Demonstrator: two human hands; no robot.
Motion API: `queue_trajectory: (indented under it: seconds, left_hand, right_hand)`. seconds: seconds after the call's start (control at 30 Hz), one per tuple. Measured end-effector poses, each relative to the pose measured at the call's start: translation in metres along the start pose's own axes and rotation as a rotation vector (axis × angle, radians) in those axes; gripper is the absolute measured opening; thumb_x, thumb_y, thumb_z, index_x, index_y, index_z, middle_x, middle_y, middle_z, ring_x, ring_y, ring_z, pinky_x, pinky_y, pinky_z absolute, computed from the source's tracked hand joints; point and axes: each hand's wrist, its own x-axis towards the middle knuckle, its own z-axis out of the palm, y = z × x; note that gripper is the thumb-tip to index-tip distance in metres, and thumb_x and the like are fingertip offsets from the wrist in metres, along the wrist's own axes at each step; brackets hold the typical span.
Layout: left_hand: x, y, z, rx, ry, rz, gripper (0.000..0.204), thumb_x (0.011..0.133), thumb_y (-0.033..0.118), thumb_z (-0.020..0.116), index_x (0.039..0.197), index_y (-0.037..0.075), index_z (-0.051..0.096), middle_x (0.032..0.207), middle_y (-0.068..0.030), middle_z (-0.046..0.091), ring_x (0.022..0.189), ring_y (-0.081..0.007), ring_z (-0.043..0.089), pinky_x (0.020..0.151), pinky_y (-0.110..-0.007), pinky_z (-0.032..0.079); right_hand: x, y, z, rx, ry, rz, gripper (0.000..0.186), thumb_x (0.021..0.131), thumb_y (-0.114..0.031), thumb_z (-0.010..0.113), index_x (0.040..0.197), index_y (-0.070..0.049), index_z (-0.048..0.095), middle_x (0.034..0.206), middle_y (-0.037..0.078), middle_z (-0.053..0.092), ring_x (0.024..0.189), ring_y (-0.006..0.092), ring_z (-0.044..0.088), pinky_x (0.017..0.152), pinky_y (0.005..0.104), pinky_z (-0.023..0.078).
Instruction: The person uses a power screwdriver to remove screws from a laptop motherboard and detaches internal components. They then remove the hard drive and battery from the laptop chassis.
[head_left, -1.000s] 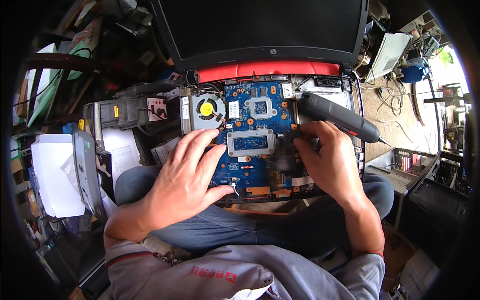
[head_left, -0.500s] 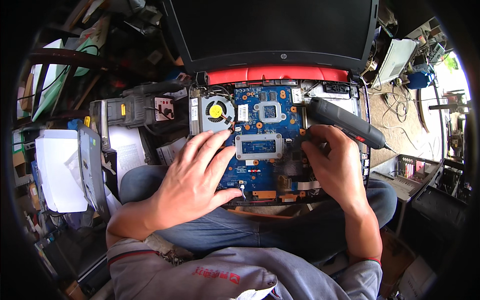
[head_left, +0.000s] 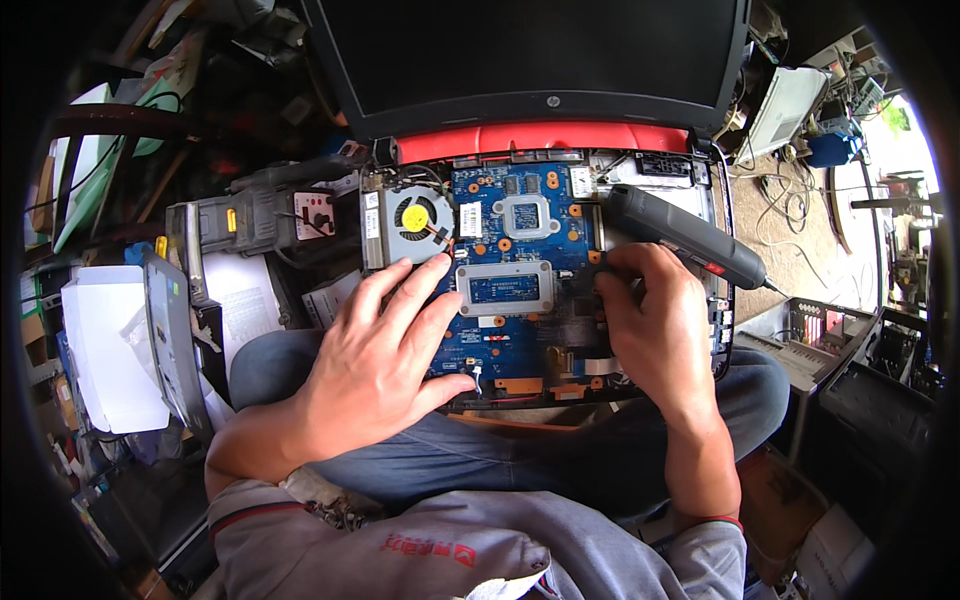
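An opened laptop base lies across my lap, its blue motherboard (head_left: 518,345) bare. My left hand (head_left: 375,350) is spread with fingers apart, resting on the board's left part just below the round cooling fan (head_left: 408,222). The thumb is beside a small white cable plug (head_left: 477,375). At the board's right side my right hand (head_left: 655,330) is closed, thumb and fingers pinched near a dark glossy patch (head_left: 578,318). What those fingertips hold, if anything, is hidden. A black electric screwdriver (head_left: 685,235) lies slanted on the laptop just beyond my right hand.
The laptop's dark screen (head_left: 530,60) stands open at the far side, with a red strip (head_left: 550,138) below it. To the left are a grey-black tool case (head_left: 235,225) and white papers (head_left: 115,345). Loose cables (head_left: 775,215) and a metal chassis (head_left: 815,345) are at right.
The laptop and both hands appear slightly farther left in the picture, along with most of the surroundings. My hands keep nearly the same places on the board.
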Motion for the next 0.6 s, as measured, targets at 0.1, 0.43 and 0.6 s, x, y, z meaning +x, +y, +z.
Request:
queue_trajectory:
  seconds: [0.1,0.43,0.6]
  left_hand:
    - [0.0005,0.0002,-0.0003,0.002,0.004,0.005,0.079,0.067,0.036,0.09,0.129,-0.001,0.056,0.15,-0.0181,0.045,0.13,-0.0415,0.047,0.106,-0.051,0.045]
    - [0.0018,0.0011,-0.0026,0.022,0.001,0.002,0.08,0.069,0.04,0.089,0.13,0.0,0.056,0.148,-0.0188,0.047,0.128,-0.0402,0.048,0.106,-0.049,0.046]
    - [0.0034,0.0007,-0.0028,0.008,0.004,0.005,0.08,0.067,0.039,0.09,0.129,0.0,0.057,0.146,-0.0184,0.048,0.127,-0.04,0.049,0.104,-0.049,0.047]
  right_hand:
    - [0.0002,0.0003,0.0017,0.0,0.012,-0.001,0.012,0.087,-0.007,0.069,0.094,0.001,0.066,0.088,0.021,0.067,0.086,0.0421,0.066,0.078,0.0476,0.052]
    - [0.0,0.0085,0.0021,0.047,0.029,-0.058,0.013,0.087,-0.003,0.07,0.097,0.004,0.069,0.087,0.018,0.069,0.075,0.0302,0.068,0.071,0.036,0.053]
    - [-0.0018,0.0067,0.0046,0.031,0.05,-0.059,0.012,0.087,-0.002,0.07,0.097,0.003,0.068,0.087,0.017,0.068,0.072,0.0298,0.067,0.068,0.0363,0.052]
